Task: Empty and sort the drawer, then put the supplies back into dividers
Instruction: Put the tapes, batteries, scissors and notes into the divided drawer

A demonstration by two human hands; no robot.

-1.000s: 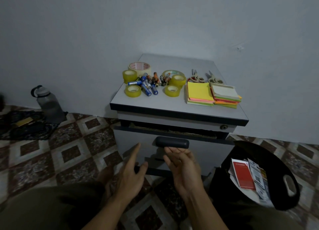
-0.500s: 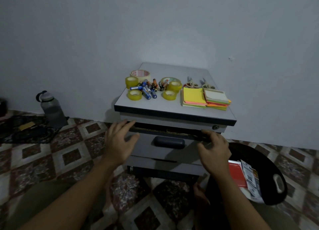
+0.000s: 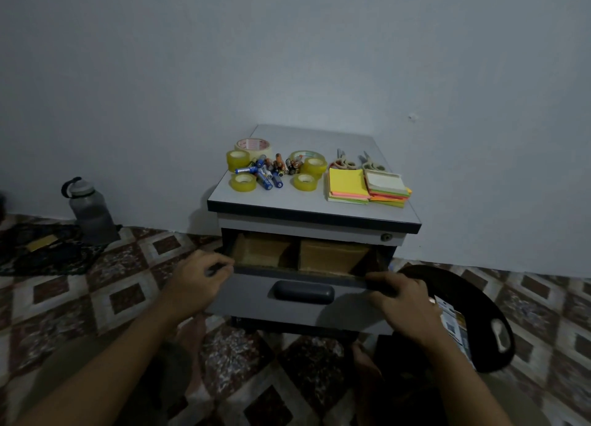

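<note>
A grey drawer (image 3: 300,310) of the small cabinet (image 3: 313,213) stands partly pulled out, showing brown cardboard dividers (image 3: 332,254) inside. My left hand (image 3: 195,281) grips the drawer front's top edge at its left corner. My right hand (image 3: 406,301) grips the same edge at the right corner. On the cabinet top lie several yellow tape rolls (image 3: 243,182), a pile of batteries (image 3: 270,170), two pairs of scissors (image 3: 343,162) and two stacks of coloured sticky notes (image 3: 348,187).
A black bin (image 3: 460,301) with papers stands on the floor at the right of the cabinet. A grey water bottle (image 3: 91,211) stands by the wall at the left, beside a dark cloth (image 3: 41,250) on the patterned tiles.
Both hands rose from in front of the handle to the drawer front's top corners and took hold. The drawer has slid out toward me, exposing the cardboard dividers.
</note>
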